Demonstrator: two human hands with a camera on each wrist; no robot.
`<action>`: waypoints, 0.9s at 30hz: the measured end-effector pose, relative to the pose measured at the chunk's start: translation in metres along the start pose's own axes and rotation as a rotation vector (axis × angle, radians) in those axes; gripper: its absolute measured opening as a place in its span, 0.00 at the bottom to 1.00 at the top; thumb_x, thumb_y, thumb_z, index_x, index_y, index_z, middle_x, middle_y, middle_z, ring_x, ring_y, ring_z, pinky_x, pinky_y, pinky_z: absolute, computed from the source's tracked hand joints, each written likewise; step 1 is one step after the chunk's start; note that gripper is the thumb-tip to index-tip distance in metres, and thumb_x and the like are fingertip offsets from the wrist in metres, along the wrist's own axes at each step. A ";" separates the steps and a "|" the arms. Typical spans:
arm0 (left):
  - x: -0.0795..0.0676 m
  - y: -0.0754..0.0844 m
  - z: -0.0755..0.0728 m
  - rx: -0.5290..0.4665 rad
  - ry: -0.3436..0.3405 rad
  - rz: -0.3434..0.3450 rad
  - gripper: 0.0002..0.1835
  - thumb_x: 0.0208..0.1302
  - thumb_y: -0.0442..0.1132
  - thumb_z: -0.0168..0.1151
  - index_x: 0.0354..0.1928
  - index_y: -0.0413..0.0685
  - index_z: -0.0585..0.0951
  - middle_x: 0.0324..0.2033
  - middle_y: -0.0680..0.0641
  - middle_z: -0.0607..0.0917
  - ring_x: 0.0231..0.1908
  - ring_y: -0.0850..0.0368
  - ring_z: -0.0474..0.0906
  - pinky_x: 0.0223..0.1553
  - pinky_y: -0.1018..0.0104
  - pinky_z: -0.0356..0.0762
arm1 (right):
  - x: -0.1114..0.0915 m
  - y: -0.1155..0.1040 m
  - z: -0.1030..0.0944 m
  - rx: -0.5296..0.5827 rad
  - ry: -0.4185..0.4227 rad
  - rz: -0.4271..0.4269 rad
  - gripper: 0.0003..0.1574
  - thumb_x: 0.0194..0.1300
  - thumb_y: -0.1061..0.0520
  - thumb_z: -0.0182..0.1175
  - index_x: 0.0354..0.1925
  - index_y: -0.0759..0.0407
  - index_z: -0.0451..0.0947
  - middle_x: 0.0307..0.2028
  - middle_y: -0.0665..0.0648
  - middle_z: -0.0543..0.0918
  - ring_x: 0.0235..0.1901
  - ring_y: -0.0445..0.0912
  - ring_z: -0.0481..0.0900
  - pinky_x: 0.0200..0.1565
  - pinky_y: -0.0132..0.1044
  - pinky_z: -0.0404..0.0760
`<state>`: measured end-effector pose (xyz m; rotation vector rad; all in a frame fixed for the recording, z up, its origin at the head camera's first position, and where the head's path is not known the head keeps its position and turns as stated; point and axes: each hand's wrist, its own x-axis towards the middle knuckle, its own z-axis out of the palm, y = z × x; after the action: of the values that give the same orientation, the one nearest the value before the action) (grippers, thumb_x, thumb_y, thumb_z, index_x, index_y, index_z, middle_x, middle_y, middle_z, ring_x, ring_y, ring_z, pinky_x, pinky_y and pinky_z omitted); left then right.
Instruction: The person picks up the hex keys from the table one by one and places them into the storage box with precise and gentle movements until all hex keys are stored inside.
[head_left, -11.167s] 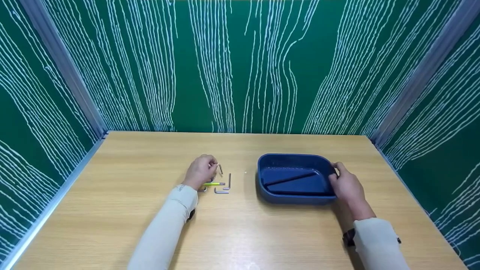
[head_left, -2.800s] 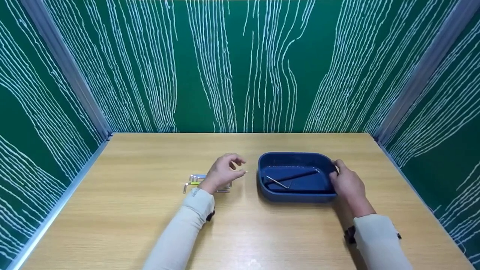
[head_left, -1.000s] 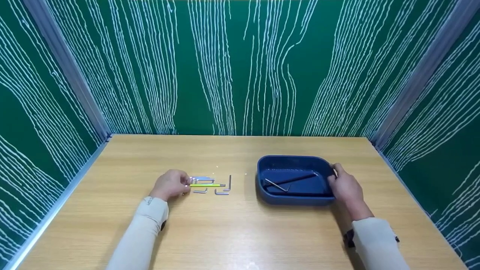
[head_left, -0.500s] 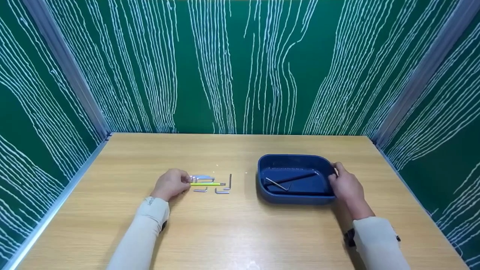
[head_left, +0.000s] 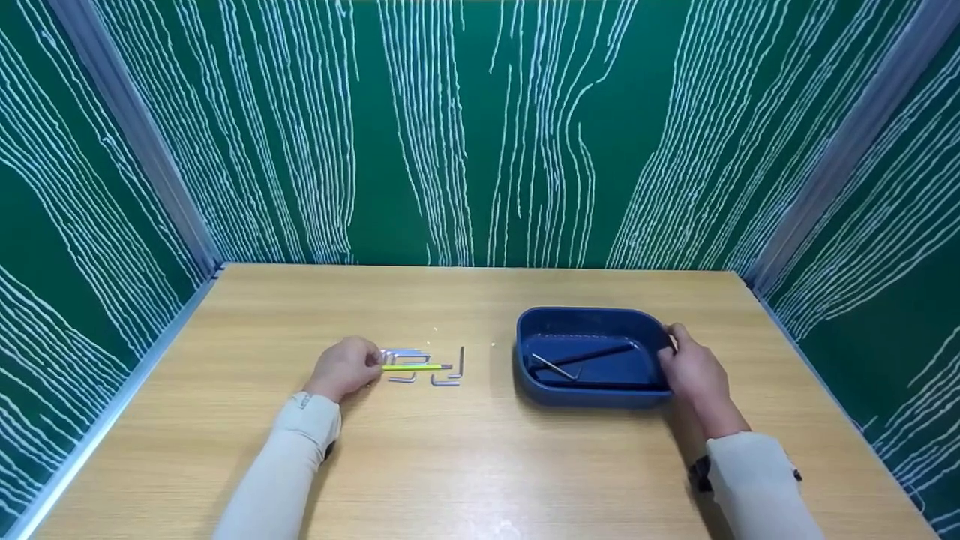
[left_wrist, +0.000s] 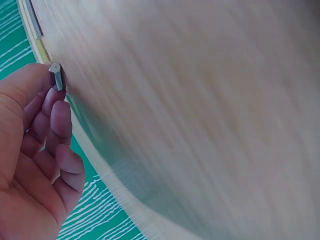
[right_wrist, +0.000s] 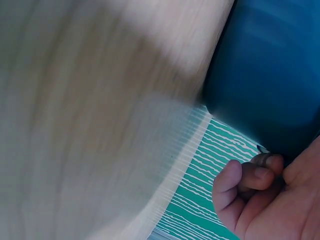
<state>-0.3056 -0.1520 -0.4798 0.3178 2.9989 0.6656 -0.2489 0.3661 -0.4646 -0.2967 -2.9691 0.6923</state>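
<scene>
In the head view my left hand (head_left: 345, 369) is at the left end of a hex key with a yellow-green sleeve (head_left: 412, 367). Thumb and forefinger pinch its bent short arm, whose hexagonal end (left_wrist: 56, 75) shows in the left wrist view; the other fingers are loosely curled. Right of centre stands a dark blue plastic box (head_left: 592, 399). My right hand (head_left: 697, 375) grips its right wall, with the thumb at the rim and curled fingers (right_wrist: 227, 185) outside. Inside the box lies a silver hex key (head_left: 553, 366), near a dark diagonal bar (head_left: 592, 355).
Around the yellow-sleeved key lie several smaller silver hex keys, among them an upright-lying one (head_left: 461, 361) and a short one (head_left: 445, 382). Tiny pale specks dot the wooden table (head_left: 480, 465). Green walls with white lines (head_left: 480, 135) enclose the table's back and sides.
A silver hex key has come to lie in the box. My left hand has gone from beside the box back left to the yellow-sleeved key and pinches its end. The right hand stays put.
</scene>
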 end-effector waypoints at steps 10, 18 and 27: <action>-0.003 -0.006 0.001 -0.022 -0.023 0.045 0.05 0.49 0.40 0.60 0.19 0.57 0.76 0.21 0.58 0.76 0.24 0.61 0.70 0.30 0.67 0.66 | 0.002 0.002 0.002 -0.030 0.053 -0.027 0.26 0.63 0.53 0.39 0.60 0.53 0.56 0.23 0.60 0.72 0.22 0.50 0.69 0.20 0.36 0.60; -0.005 -0.006 0.000 -0.066 -0.026 0.031 0.04 0.48 0.41 0.62 0.20 0.57 0.80 0.25 0.58 0.79 0.28 0.61 0.71 0.36 0.64 0.69 | 0.002 0.001 0.002 -0.023 0.031 -0.005 0.27 0.64 0.52 0.38 0.61 0.54 0.54 0.25 0.60 0.71 0.25 0.51 0.70 0.21 0.36 0.61; -0.005 -0.006 -0.002 -0.073 0.020 0.059 0.04 0.49 0.40 0.60 0.26 0.55 0.83 0.27 0.56 0.79 0.27 0.61 0.71 0.35 0.65 0.70 | 0.001 0.001 0.001 -0.014 0.020 -0.006 0.27 0.64 0.52 0.38 0.61 0.54 0.53 0.31 0.63 0.73 0.28 0.53 0.70 0.24 0.38 0.63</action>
<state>-0.3016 -0.1590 -0.4804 0.4000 2.9851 0.7860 -0.2502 0.3667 -0.4661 -0.2944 -2.9561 0.6641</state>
